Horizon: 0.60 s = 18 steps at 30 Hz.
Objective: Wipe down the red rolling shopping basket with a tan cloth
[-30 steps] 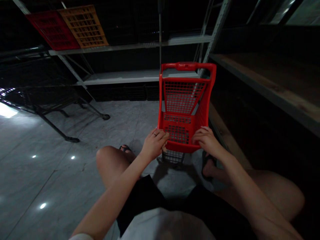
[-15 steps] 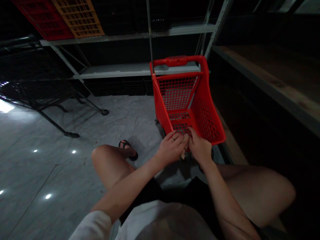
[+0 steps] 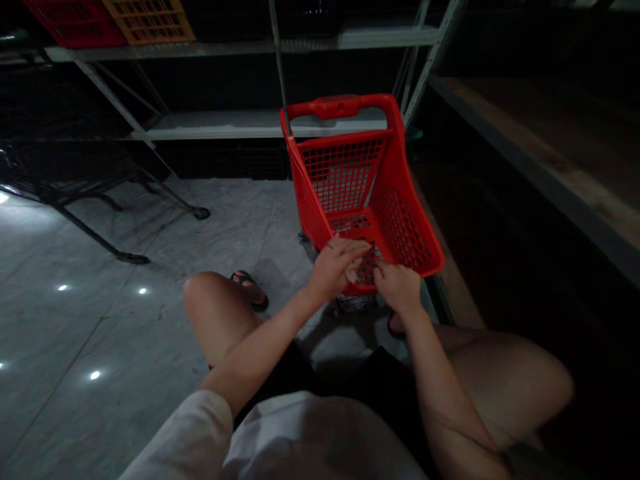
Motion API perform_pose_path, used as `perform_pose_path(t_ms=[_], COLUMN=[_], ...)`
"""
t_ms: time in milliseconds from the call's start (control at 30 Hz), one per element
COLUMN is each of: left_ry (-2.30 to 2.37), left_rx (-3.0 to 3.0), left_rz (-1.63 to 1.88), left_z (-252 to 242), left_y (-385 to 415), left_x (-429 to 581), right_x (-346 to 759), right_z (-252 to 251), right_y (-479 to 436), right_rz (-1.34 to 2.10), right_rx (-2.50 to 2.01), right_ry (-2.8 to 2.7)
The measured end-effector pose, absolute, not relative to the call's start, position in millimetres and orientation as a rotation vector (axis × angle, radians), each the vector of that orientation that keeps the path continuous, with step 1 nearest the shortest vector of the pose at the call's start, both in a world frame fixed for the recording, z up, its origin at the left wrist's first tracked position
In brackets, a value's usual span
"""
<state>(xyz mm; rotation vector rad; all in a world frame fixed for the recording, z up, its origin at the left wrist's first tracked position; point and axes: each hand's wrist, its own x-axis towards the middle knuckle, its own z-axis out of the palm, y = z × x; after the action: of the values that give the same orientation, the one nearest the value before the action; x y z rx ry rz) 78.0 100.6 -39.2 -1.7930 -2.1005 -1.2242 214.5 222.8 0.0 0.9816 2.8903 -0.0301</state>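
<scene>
A red plastic shopping cart [image 3: 367, 217] with grid-patterned walls stands in front of me, its front rim close to my knees. My left hand [image 3: 334, 267] is over that rim, fingers stretched forward, with a small pale tan, crumpled thing [image 3: 353, 271] held against the thumb side. Its kind is unclear in the dim light. My right hand [image 3: 400, 285] is closed in a pinch just right of it, by the rim of the cart. Whatever is between those fingertips, if anything, is hidden.
White metal shelving [image 3: 215, 127] runs behind the cart, with a red crate [image 3: 75, 23] and a yellow crate [image 3: 150, 23] on it. A dark metal frame on legs [image 3: 90, 233] stands left. A thick ledge [image 3: 540, 153] borders the right.
My hands were together around the tan thing; now they are apart, with it by the left hand. The left fingers have straightened. The view has shifted, so the cart appears slightly higher and further left.
</scene>
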Motion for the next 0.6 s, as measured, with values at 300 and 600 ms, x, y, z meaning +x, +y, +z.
perform_pose_path(t_ms=[300, 600], left_ry=[-1.928, -2.095], left_rx=[-1.04, -0.59], left_rz=[-2.014, -2.07], left_z=[-74, -74], left_y=[115, 137], left_x=[112, 66], right_x=[217, 197], right_z=[19, -1], right_y=[239, 262], right_rz=[-0.045, -0.569], right_rx=[0.618, 0.461], right_ry=[2.752, 2.758])
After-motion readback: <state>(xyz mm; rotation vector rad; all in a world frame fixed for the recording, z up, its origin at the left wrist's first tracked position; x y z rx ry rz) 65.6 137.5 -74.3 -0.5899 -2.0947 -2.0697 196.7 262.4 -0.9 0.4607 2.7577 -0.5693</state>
